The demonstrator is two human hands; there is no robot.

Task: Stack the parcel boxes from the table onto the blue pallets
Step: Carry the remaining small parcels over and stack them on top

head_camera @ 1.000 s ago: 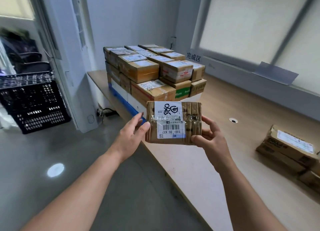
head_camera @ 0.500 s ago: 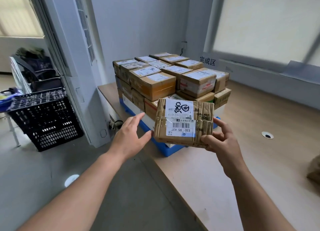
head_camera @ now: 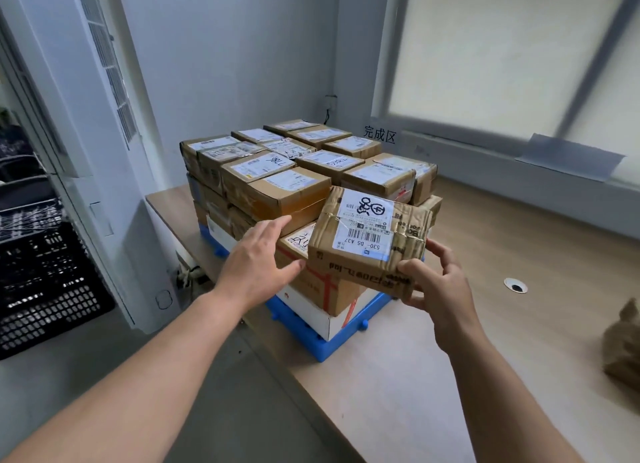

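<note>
A flat brown parcel box (head_camera: 369, 240) with a white barcode label hangs tilted over the near corner of the stack. My right hand (head_camera: 438, 282) grips its lower right corner. My left hand (head_camera: 258, 265) is flat and spread at the box's left edge, thumb tip touching it, holding nothing. Below stands the stack of parcel boxes (head_camera: 277, 182), several layers high, on a blue pallet (head_camera: 329, 344) at the table's far left end. A lower brown box with red tape (head_camera: 322, 286) sits right under the held parcel.
The wooden table (head_camera: 519, 324) runs to the right, with a round cable hole (head_camera: 516, 286) and another brown parcel (head_camera: 623, 348) at the right edge. A black crate (head_camera: 45, 282) stands on the floor at left, beside a white floor unit (head_camera: 86, 150).
The view has closed in on the stack. The held parcel has moved forward and up over the stack's near corner, tilting. My left hand followed along at its left edge.
</note>
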